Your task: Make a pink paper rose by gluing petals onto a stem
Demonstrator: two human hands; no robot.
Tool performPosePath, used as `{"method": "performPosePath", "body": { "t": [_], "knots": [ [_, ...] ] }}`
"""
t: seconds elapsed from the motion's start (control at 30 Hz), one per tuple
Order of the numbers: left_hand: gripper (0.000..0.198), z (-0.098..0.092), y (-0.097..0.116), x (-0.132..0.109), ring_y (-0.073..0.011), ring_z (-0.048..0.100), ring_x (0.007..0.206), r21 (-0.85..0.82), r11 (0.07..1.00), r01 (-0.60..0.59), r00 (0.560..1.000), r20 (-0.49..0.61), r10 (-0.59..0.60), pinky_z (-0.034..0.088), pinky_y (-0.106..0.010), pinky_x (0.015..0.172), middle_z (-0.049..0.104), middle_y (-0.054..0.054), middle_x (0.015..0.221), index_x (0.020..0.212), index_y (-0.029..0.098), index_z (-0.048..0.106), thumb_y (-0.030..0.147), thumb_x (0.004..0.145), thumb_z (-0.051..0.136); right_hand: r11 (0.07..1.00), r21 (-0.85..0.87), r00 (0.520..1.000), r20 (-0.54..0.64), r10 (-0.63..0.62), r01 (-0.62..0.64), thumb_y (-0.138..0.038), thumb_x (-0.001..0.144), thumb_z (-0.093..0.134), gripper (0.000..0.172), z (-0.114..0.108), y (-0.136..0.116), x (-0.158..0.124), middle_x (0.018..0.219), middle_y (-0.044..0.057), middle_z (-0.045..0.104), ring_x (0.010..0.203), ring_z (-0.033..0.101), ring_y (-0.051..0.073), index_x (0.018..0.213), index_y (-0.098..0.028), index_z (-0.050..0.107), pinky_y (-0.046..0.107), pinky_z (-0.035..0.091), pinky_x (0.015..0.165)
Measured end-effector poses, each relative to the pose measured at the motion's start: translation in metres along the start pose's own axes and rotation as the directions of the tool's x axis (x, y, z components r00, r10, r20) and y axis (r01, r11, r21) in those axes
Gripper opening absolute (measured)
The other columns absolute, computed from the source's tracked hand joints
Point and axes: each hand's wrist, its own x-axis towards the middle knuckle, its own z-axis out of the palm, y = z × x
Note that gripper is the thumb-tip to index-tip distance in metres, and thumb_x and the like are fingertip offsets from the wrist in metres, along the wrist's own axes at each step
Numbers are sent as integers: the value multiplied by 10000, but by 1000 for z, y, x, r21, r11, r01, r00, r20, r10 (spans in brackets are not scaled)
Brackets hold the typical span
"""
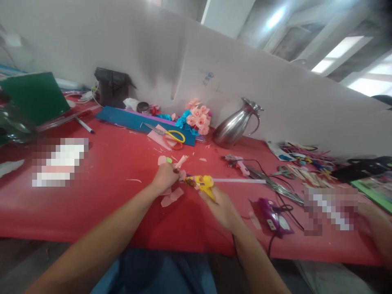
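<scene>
My left hand (165, 176) is closed on a small pink paper piece (181, 162) over the red table (101, 192). My right hand (221, 208) grips a yellow glue gun (204, 183) whose nozzle points left at the pink piece. A white glue stick (239, 180) sticks out of the gun to the right. Loose pink petals (172, 197) lie on the table under my left hand.
Yellow-handled scissors (169, 134) lie on a blue sheet (134, 121) behind, beside pink paper flowers (198, 118) and a steel jug (235, 124). A purple glue gun (274, 215) with its cable lies to the right. Craft sticks (306, 167) and a green folder (35, 97) flank the area.
</scene>
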Motion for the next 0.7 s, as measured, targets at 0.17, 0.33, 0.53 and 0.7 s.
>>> {"method": "performPosePath", "body": {
  "t": [0.17,0.33,0.53,0.7],
  "knots": [
    [76,2,-1,1,-136,540,593,1,1000,-5,1000,13,5,348,-228,526,574,-44,618,570,143,542,123,623,592,997,13,996,-52,71,-71,-457,800,498,323,-15,9,6,732,43,674,701,632,221,947,-192,608,283,456,625],
    [76,-4,1,0,-144,545,599,-45,999,21,1000,10,-21,367,-241,544,580,-37,620,580,145,568,174,608,632,961,128,959,-117,259,-244,-493,800,470,343,-32,40,42,483,-21,536,469,526,135,834,-165,562,224,384,478],
    [104,-13,5,0,-122,524,547,-206,978,17,1000,-11,-20,372,-232,528,570,-13,594,636,137,595,228,607,636,876,-393,918,-377,123,-279,-402,785,531,245,-41,52,72,761,112,639,793,602,241,758,-167,592,324,421,703],
    [142,-10,3,1,-115,488,499,-261,962,-76,997,-1,79,342,-233,499,546,-1,533,614,132,612,274,618,613,907,-379,923,-250,-292,184,-363,786,535,282,-16,-1,67,984,96,654,939,574,228,988,-184,618,357,400,847]
  ]
}}
